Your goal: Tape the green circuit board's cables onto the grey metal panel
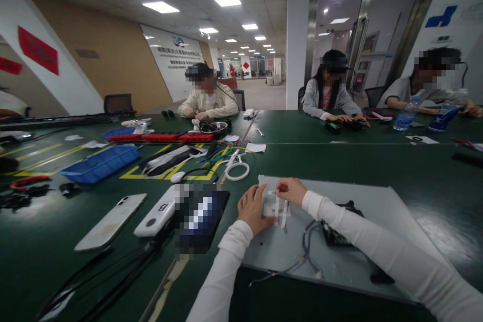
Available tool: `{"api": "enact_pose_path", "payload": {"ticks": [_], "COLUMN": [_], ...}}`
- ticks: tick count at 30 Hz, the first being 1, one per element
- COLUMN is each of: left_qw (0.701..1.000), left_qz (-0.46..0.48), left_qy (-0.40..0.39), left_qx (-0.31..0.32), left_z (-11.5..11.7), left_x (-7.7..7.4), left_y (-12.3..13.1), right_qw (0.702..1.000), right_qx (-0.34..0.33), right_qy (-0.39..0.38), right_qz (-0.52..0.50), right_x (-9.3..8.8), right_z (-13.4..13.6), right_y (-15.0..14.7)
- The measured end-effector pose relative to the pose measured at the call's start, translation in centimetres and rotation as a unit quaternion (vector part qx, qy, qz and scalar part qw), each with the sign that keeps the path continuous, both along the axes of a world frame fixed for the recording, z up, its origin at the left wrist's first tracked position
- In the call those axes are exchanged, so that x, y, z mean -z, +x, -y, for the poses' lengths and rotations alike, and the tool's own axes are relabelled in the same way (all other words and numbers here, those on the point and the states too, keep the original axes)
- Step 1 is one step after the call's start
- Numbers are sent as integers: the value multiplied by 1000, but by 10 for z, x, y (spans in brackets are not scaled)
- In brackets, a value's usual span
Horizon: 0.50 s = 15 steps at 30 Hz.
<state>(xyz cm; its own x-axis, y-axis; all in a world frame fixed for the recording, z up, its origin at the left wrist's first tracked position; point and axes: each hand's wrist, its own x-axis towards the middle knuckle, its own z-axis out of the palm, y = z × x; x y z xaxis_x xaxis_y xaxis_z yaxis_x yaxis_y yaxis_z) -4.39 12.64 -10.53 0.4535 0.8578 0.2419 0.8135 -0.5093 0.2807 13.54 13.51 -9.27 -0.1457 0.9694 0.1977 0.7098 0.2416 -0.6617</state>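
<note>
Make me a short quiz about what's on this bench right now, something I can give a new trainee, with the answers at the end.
1. True or false: the left hand and the right hand are both at the small clear piece, over the grey panel.
2. Which of these lies on the panel?
A. the blue tray
B. the grey cable
C. the white ring
3. Which of the two hands is nearer the white phone?

Key:
1. True.
2. B.
3. The left hand.
</note>
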Motion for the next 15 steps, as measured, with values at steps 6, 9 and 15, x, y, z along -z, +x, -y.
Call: {"api": "enact_pose_path", "payload": {"ticks": [6, 9, 15], "left_qw": [999, 990, 922], "left_qz": [39, 136, 372], "left_qy": [-6, 13, -64], "left_qx": [15, 46, 91], "left_z": [0, -2, -3], "left_x": [-4, -11, -25], "left_y": [1, 1, 0], "right_qw": [995, 992, 986], "right_qx": [11, 20, 1], "right_qy": [39, 67, 163], "right_qz": [88, 101, 14], "right_x": [-6, -10, -18], "right_z": [7, 8, 5], "right_y": [6, 8, 5]}}
